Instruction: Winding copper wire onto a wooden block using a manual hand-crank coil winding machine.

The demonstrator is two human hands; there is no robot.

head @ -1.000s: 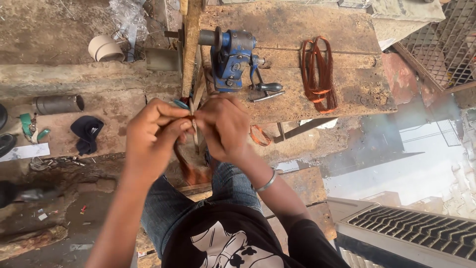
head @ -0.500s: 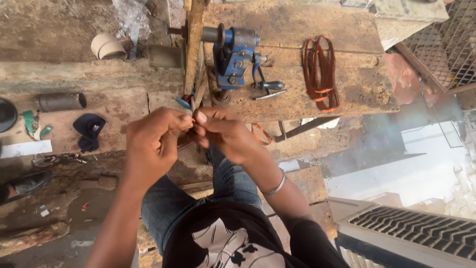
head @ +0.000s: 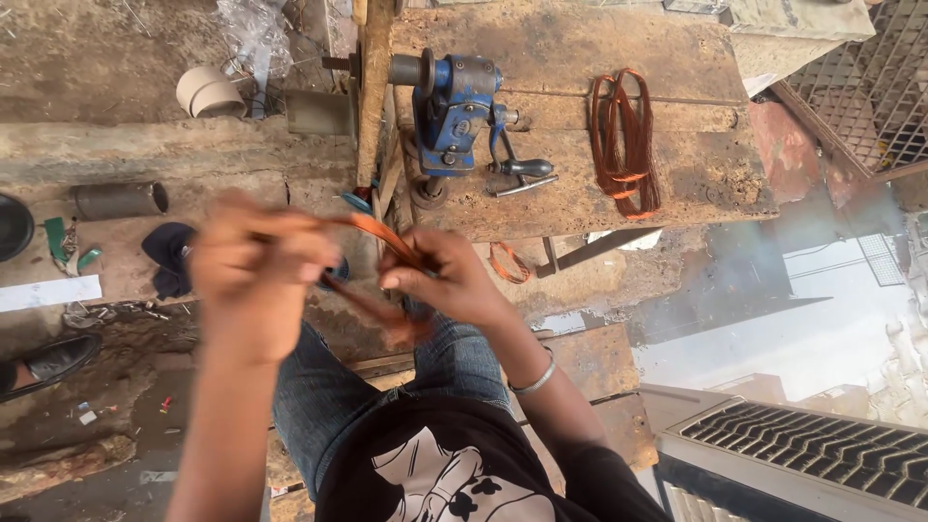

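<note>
head-worn view, looking steeply down, close over hands (head: pixel 425 280), workbench (head: pixel 580 193) ahead

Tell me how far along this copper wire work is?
One copper coil lies tied on the bench beside the blue winder. The left hand and right hand hold a second wire loop, not yet set down.

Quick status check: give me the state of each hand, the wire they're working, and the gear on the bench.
Left hand: closed on copper wire loop, motion-blurred.
Right hand: pinching the loop.
Copper wire loop: stretched between both hands.
Blue hand-crank winder: on the bench, untouched.
Copper wire coil: lying flat on wooden bench.
</note>
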